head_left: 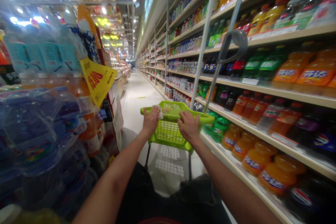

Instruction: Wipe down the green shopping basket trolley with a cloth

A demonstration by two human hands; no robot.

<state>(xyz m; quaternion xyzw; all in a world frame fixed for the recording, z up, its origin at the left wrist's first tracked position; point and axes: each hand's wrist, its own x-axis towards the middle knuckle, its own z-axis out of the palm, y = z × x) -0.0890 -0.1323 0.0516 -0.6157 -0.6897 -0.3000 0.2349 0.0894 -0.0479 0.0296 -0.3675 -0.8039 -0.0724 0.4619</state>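
A lime-green plastic shopping cart basket (168,131) stands in front of me in a supermarket aisle. My left hand (151,119) is closed on its near rim, with a crumpled white scrap (158,111) at its fingertips. My right hand (188,125) grips the same rim a little to the right, fingers curled over the edge. Both forearms stretch forward from the bottom of the view.
Long shelves of soft-drink bottles (262,112) run along the right, close to the cart. Stacked shrink-wrapped bottle packs (44,126) with a yellow price sign (97,79) crowd the left. The pale tiled aisle floor (141,91) runs ahead. A grey hook (233,43) hangs from a shelf upright.
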